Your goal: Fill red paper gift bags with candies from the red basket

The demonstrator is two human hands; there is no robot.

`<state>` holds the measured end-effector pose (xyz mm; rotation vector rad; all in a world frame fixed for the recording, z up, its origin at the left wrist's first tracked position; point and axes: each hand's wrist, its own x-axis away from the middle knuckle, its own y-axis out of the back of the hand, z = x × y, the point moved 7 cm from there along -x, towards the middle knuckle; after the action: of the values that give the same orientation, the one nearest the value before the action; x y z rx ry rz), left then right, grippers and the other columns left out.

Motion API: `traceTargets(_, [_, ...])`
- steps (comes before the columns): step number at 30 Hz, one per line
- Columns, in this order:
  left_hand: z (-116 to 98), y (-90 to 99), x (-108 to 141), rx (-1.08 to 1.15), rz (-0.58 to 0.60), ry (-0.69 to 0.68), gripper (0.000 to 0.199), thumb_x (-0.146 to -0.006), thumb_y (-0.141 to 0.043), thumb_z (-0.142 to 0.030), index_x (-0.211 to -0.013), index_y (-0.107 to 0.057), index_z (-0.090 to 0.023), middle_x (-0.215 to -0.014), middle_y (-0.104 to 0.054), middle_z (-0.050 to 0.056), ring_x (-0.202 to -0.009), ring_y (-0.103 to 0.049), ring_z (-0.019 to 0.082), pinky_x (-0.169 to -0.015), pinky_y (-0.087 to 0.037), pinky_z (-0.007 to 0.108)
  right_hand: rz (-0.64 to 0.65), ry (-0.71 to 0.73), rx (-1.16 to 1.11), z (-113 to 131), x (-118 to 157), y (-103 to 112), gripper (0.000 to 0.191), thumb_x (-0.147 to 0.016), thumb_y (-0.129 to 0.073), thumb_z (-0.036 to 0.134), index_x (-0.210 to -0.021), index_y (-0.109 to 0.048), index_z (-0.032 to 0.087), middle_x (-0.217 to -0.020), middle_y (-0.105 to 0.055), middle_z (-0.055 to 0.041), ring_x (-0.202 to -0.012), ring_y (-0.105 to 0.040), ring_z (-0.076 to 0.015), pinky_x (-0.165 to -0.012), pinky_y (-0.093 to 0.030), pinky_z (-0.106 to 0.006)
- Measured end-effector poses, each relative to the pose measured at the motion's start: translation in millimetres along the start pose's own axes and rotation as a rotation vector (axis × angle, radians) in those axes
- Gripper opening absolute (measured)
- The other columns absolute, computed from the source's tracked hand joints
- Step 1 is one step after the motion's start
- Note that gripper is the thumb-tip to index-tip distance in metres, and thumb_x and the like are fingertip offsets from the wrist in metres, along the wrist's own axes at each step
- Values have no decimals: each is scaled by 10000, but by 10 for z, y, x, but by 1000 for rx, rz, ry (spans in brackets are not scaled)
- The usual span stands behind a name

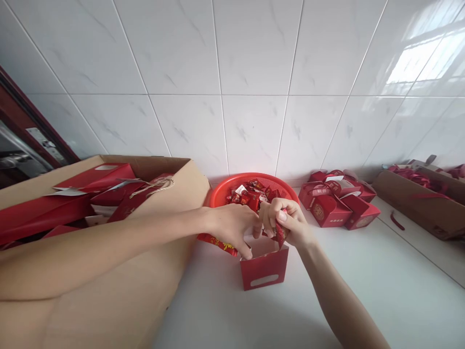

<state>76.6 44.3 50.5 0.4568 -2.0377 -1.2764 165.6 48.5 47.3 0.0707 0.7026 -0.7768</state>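
A white tiled wall backs a white countertop. A small red gift box stands open on the countertop; all positions below refer to it. Directly above its opening, the left hand is partly closed, fingertips touching the box's rear flap. The right hand is closed around red-wrapped candies, held just over the opening. Behind the box sits a red basket containing more wrapped candies. To its left stands a large cardboard carton holding flat red bags. To its right, behind, lies a cluster of finished red boxes; farther right, a second cardboard carton.
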Motion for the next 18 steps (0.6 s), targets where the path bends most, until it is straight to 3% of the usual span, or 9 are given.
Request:
traceTargets(6, [-101, -20, -30, 90, -10, -199, 322, -725, -765, -297, -1043, -713, -288, -1051, -685, -38, -934, -628, 179, -745, -438, 251, 200, -12, 107, 10, 24, -22, 309, -870, -674, 397, -622, -620, 221, -555, -651, -32, -602, -510, -167, -625, -460, -322])
traceTargets(10, [6, -22, -60, 154, 13, -172, 317, -720, -779, -311, -1022, -714, -241, -994, -693, -15, -864, -634, 177, -689, -445, 239, 299, -72, 238, 24, 24, -32, 290, -865, -670, 387, -615, -671, 240, -575, -673, -46, -663, -520, -188, -668, -473, -348])
traceTargets(13, [22, -26, -63, 174, 26, -167, 334, -717, -783, -316, -1024, -694, -220, -965, -687, -8, -812, -624, 166, -643, -441, 238, 236, -94, 234, 13, -2, -1, 314, -835, -693, 421, -576, -664, 246, -539, -647, -35, -616, -515, -179, -638, -476, -346])
traceTargets(18, [-21, -45, -82, 244, 12, -208, 279, -705, -785, -283, -954, -679, -217, -1007, -680, -4, -949, -625, 199, -797, -482, 273, 104, -40, 212, -2, -23, 11, 307, -853, -681, 395, -592, -661, 234, -548, -638, -26, -545, -537, -161, -579, -472, -332])
